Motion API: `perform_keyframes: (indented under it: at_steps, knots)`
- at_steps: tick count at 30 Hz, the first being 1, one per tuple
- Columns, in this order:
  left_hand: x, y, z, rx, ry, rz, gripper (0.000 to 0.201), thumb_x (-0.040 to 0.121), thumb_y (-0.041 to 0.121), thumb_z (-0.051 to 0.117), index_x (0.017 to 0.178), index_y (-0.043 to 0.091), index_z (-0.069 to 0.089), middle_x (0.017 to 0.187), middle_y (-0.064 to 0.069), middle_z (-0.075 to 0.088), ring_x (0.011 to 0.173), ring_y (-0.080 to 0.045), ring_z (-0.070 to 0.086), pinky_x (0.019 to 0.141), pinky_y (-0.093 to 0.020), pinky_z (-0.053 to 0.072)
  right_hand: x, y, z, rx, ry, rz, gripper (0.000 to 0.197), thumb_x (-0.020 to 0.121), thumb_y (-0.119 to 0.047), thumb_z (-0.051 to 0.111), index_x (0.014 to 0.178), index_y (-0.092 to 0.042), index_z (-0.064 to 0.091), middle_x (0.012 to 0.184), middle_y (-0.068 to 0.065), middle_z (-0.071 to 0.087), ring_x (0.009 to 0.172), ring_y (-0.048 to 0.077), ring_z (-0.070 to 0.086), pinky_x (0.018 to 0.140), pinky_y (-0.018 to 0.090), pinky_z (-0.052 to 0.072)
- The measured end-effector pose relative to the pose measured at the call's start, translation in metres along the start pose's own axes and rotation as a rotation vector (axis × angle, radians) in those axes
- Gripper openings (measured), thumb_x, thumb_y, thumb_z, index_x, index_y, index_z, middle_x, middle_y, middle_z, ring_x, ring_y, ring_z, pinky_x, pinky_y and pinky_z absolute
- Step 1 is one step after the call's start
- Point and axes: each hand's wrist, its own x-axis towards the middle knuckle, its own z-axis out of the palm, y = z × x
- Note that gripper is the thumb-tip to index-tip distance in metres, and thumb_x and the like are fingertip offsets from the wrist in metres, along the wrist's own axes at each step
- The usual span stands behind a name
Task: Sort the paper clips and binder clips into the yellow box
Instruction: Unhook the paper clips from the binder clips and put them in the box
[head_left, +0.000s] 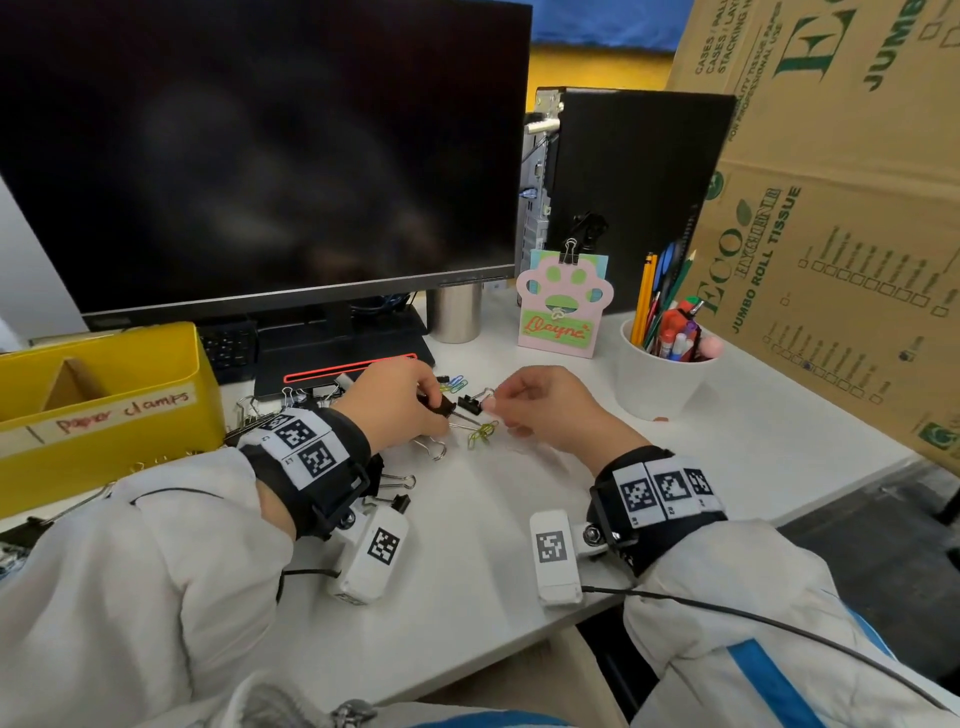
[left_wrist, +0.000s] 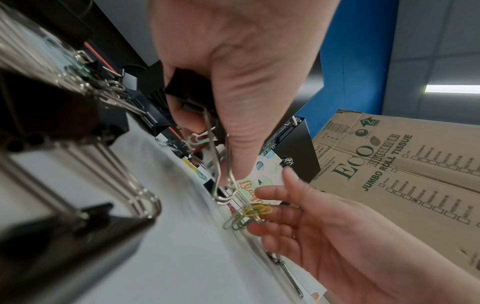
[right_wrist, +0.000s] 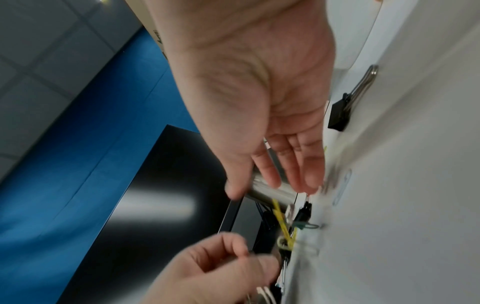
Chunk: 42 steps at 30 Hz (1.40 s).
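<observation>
My left hand (head_left: 423, 405) grips a black binder clip (head_left: 445, 406) just above the white desk (head_left: 519, 519); in the left wrist view the clip (left_wrist: 187, 92) sits inside my curled fingers, its wire handles pointing down. At the handle tips lie yellow-green paper clips (head_left: 483, 434) (left_wrist: 255, 210); whether they hang on the wire I cannot tell. My right hand (head_left: 511, 402) (right_wrist: 272, 181) hovers beside them, fingers relaxed, holding nothing. Another small binder clip (head_left: 470, 402) lies between my hands. The yellow box (head_left: 104, 395), labelled "paper clamps", stands at the left.
More binder clips (head_left: 402, 480) lie under my left wrist and beside the yellow box (head_left: 249, 415). Coloured paper clips (head_left: 454, 384) sit by the monitor base (head_left: 337, 364). A steel cup (head_left: 456, 312), pink paw card (head_left: 563, 306), white pen pot (head_left: 660, 374) and cardboard box (head_left: 841, 234) stand behind and right.
</observation>
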Motion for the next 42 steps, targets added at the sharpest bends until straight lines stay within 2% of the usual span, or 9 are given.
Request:
perform_keyframes:
  at_steps: [3, 10, 15, 21, 29, 35, 38, 40, 42]
  knots:
    - [-0.004, 0.004, 0.0, -0.098, 0.086, 0.075, 0.02, 0.074, 0.024, 0.082, 0.082, 0.029, 0.064, 0.099, 0.006, 0.066, 0.086, -0.014, 0.064, 0.069, -0.027, 0.053, -0.003, -0.005, 0.006, 0.205, -0.027, 0.092, 0.046, 0.09, -0.037, 0.072, 0.103, 0.006, 0.065, 0.085, 0.02, 0.069, 0.068, 0.028, 0.067, 0.069, 0.04, 0.06]
    - [-0.007, 0.006, 0.003, -0.254, 0.169, 0.094, 0.032, 0.059, 0.036, 0.084, 0.079, 0.036, 0.059, 0.089, 0.011, 0.068, 0.084, -0.016, 0.067, 0.087, -0.051, 0.054, -0.006, -0.003, 0.004, 0.402, -0.132, 0.076, 0.015, 0.083, 0.002, 0.075, 0.096, 0.002, 0.067, 0.082, 0.02, 0.07, 0.07, 0.029, 0.068, 0.059, 0.027, 0.058]
    - [-0.009, -0.002, 0.002, -0.421, 0.192, 0.082, 0.033, 0.066, 0.024, 0.092, 0.08, 0.016, 0.063, 0.091, -0.003, 0.073, 0.086, -0.021, 0.07, 0.071, -0.034, 0.057, -0.004, 0.005, 0.001, 0.438, -0.155, 0.076, 0.028, 0.075, 0.021, 0.064, 0.093, 0.0, 0.068, 0.086, 0.019, 0.071, 0.07, 0.029, 0.056, 0.052, 0.03, 0.049]
    - [-0.012, -0.009, 0.003, -0.595, 0.153, -0.028, 0.029, 0.076, 0.025, 0.087, 0.08, 0.014, 0.06, 0.087, -0.005, 0.076, 0.039, 0.006, 0.052, 0.038, -0.009, 0.036, -0.001, 0.007, -0.001, 0.567, -0.034, 0.064, 0.028, 0.076, 0.021, 0.068, 0.095, 0.0, 0.07, 0.095, 0.022, 0.068, 0.08, 0.031, 0.063, 0.065, 0.028, 0.058]
    - [-0.011, -0.009, 0.011, -0.581, 0.206, -0.058, 0.027, 0.073, 0.027, 0.089, 0.075, 0.016, 0.064, 0.083, -0.003, 0.074, 0.055, -0.006, 0.058, 0.051, -0.022, 0.044, -0.006, -0.001, 0.002, 0.764, -0.097, 0.101, 0.033, 0.08, 0.018, 0.066, 0.106, -0.002, 0.064, 0.099, 0.021, 0.071, 0.093, 0.036, 0.07, 0.093, 0.048, 0.054]
    - [-0.015, -0.004, 0.014, -0.577, 0.255, -0.026, 0.039, 0.073, 0.024, 0.088, 0.062, 0.015, 0.052, 0.056, 0.0, 0.052, 0.052, -0.014, 0.049, 0.061, -0.036, 0.05, -0.009, -0.009, 0.013, 0.595, -0.069, 0.03, 0.031, 0.078, 0.02, 0.068, 0.103, 0.002, 0.064, 0.089, 0.019, 0.067, 0.07, 0.022, 0.07, 0.067, 0.028, 0.062]
    - [-0.009, -0.012, 0.013, -0.508, 0.253, -0.075, 0.037, 0.072, 0.031, 0.088, 0.07, 0.019, 0.053, 0.069, 0.001, 0.058, 0.072, -0.02, 0.06, 0.068, -0.037, 0.049, -0.008, -0.008, 0.009, 0.51, -0.049, 0.047, 0.023, 0.086, 0.018, 0.062, 0.103, 0.003, 0.065, 0.094, 0.024, 0.068, 0.068, 0.024, 0.073, 0.067, 0.029, 0.063]
    - [-0.007, -0.015, 0.01, -0.381, 0.153, -0.163, 0.038, 0.074, 0.039, 0.084, 0.09, 0.025, 0.052, 0.102, -0.005, 0.064, 0.105, -0.029, 0.062, 0.07, -0.036, 0.05, -0.008, -0.008, 0.007, 0.417, -0.055, 0.084, 0.017, 0.091, 0.013, 0.059, 0.102, 0.001, 0.065, 0.092, 0.024, 0.068, 0.063, 0.025, 0.072, 0.06, 0.031, 0.063]
    - [-0.007, -0.016, 0.006, -0.222, 0.02, -0.217, 0.042, 0.083, 0.039, 0.077, 0.111, 0.027, 0.047, 0.13, -0.016, 0.055, 0.1, -0.025, 0.063, 0.062, -0.032, 0.049, -0.008, -0.007, 0.008, 0.298, -0.066, 0.092, 0.012, 0.094, 0.008, 0.057, 0.092, -0.002, 0.065, 0.085, 0.022, 0.069, 0.055, 0.021, 0.069, 0.047, 0.027, 0.057]
